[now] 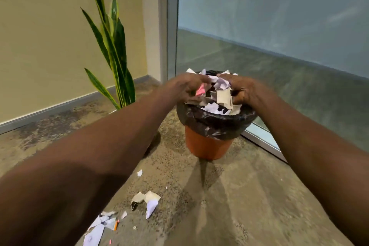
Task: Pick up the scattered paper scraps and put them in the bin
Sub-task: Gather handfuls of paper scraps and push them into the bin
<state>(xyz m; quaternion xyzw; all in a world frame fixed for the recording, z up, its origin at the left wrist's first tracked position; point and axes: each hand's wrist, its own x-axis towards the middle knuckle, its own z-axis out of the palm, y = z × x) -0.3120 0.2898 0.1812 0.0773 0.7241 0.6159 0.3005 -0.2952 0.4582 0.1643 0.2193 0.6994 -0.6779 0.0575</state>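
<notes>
Over bin [207, 144], hands [211, 91] hiding scraps [221, 94]

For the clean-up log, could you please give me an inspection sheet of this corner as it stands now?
Surface: speckled brown concrete floor, dusty.
Job's things: orange plastic bin with black liner, heaped with torn paper scraps above the rim; white and beige scraps on the floor, more near the bottom left.
Clutter: nothing seen beyond the scraps.
Hands: left hand and right hand over the bin, both holding scraps.
Cables: nothing seen.
Surroundings: tall green snake plant left of the bin, beige wall, frosted glass partition.
</notes>
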